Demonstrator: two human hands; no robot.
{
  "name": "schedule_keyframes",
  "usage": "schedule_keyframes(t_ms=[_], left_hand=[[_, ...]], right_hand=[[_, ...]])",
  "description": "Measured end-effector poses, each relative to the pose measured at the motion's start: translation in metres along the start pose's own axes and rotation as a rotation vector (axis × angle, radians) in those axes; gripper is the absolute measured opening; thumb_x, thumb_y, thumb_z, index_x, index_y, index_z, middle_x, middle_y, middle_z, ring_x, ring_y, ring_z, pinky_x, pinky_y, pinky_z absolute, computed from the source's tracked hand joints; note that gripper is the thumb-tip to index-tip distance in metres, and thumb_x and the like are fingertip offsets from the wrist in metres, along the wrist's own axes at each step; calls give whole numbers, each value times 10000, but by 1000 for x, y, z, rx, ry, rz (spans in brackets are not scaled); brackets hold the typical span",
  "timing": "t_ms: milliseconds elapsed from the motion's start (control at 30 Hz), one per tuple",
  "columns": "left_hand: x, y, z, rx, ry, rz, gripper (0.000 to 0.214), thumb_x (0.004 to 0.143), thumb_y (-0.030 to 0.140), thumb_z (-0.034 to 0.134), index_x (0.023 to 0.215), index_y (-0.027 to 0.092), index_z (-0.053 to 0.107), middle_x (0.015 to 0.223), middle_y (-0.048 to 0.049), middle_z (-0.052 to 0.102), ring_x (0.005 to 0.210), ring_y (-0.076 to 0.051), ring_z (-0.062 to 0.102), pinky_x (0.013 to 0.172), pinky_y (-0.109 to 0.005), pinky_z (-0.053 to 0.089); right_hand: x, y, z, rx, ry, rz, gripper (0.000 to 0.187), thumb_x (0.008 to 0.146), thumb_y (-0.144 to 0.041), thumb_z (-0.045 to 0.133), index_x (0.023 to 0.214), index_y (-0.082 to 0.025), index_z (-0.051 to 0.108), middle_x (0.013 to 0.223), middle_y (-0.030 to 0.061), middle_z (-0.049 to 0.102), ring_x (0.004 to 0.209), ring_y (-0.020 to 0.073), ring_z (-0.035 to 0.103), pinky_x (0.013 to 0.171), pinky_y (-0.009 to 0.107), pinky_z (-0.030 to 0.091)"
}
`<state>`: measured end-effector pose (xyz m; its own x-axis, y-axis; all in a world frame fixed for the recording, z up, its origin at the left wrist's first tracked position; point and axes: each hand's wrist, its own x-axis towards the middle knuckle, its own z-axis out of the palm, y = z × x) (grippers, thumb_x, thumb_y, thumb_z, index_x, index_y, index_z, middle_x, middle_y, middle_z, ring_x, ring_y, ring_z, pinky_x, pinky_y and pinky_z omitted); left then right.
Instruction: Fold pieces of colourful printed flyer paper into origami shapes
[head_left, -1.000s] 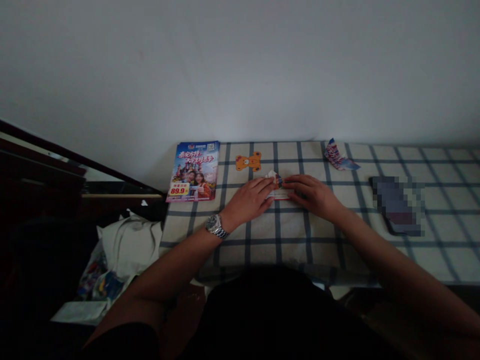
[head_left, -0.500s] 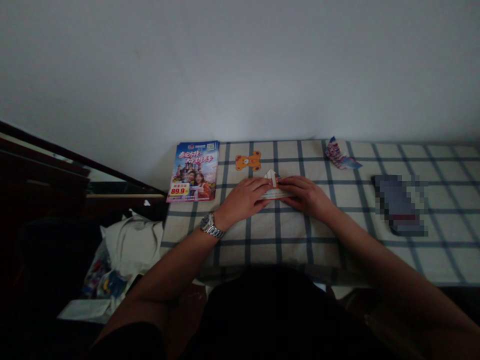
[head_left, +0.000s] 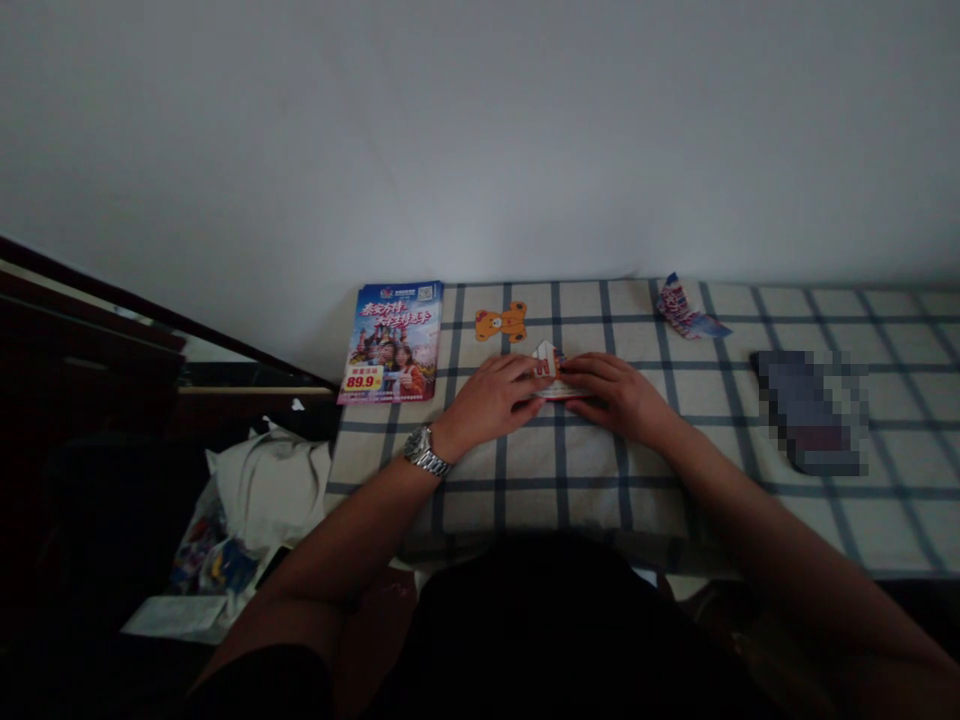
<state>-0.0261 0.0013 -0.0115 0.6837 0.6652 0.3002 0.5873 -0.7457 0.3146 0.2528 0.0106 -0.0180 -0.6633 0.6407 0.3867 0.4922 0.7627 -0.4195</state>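
Observation:
A small folded paper piece, white with red and blue print, lies on the checked tablecloth. My left hand, with a metal watch at the wrist, presses its fingertips on the paper's left side. From the right, my right hand meets it, fingers pinched on the paper's right edge. Both hands lie low on the cloth with fingers together over the fold. Most of the paper is hidden under my fingers.
A colourful flyer lies at the table's left end, an orange bear cutout beside it. A crumpled printed paper sits near the wall. A blurred dark object lies at right. Bags and cloth lie on the floor at left.
The paper's upper flap now stands up as a white point between my fingers. Both hands have closed in slightly on it and stayed in place.

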Motion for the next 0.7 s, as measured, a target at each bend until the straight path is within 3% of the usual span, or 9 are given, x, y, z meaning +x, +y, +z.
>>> schedule_keyframes(t_ms=[433,700], left_hand=[[4,1,-3,-39,28,-7,271,1101,328,528,1285,236,705,1327,-71,696,1262,-237,629,1080,-472,521],[3,0,1,-52,35,-28,322,1047,414,638,1325,256,677,1355,-68,687,1268,-252,624,1092,-492,511]], right_hand=[[4,-5,0,23,32,36,175,1008,-309,678,1158,-263,756,1276,98,741,1227,296,678,1047,532,580],[6,-6,1,40,55,72,184,1032,-266,619,1150,-272,761,1242,92,752,1173,288,696,1015,527,593]])
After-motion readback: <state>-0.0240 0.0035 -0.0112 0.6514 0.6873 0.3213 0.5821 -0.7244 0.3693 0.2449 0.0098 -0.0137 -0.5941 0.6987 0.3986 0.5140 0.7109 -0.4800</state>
